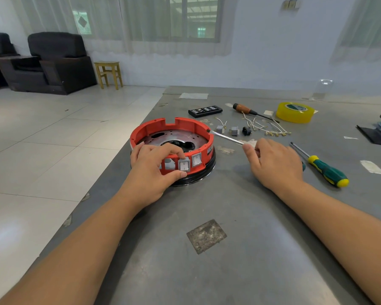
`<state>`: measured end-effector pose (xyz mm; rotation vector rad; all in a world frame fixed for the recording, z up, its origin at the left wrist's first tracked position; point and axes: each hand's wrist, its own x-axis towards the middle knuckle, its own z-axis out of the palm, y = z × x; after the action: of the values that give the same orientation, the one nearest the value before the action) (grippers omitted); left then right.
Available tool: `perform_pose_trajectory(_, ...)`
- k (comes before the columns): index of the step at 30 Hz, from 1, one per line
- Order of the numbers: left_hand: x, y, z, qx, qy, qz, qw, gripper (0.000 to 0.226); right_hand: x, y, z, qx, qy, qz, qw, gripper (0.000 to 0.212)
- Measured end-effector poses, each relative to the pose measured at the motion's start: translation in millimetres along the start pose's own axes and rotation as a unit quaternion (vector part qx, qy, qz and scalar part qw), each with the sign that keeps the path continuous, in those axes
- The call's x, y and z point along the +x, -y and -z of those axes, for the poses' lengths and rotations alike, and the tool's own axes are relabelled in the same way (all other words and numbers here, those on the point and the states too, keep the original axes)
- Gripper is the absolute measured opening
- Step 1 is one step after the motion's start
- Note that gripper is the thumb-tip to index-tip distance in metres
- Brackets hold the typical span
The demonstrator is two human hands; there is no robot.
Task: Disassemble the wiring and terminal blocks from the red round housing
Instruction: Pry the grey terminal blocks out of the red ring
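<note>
Left hand: the left hand (151, 170) grips the near wall of the red round housing (172, 148), forefinger and thumb pinching a grey rocker switch (184, 165) seated in that wall.
Right hand: the right hand (273, 161) holds a thin metal tool (227, 138) in curled fingers, its tip touching the housing's far right rim.
Housing: it sits on the grey table (229, 249), near the left edge, open side up.
Done: removed switches (233, 130) and loose white wires with terminals (271, 128) lie beyond the housing; one opening beside the pinched switch is empty.
Left: two switches remain in the wall, the second (196, 160) just right of the first.
Nearby: a green-handled screwdriver (326, 170), a roll of yellow tape (295, 112).
Writing: each switch face shows an O and a line; a label on the housing's side is too small to read.
</note>
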<state>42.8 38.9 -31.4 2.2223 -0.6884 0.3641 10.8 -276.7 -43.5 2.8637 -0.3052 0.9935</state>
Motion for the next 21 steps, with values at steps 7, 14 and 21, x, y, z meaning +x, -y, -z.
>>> perform_pose_trajectory(7, 1.2, 6.4, -2.7, 0.006, -0.016, -0.020, 1.000, 0.057, -2.2, -12.4, 1.9, -0.079, 0.042, -0.053, 0.995, 0.037)
perform_pose_trajectory(14, 1.9, 8.7, -4.0, 0.013, -0.015, -0.031, 0.999, 0.056, -0.6, -11.1, 1.7, -0.081, 0.102, -0.064, 0.989, 0.033)
perform_pose_trajectory(21, 2.2, 8.3, -4.7, 0.021, -0.015, -0.033, 0.999, 0.055, 0.2, -12.6, 1.9, -0.094, 0.112, -0.054, 0.988, 0.030)
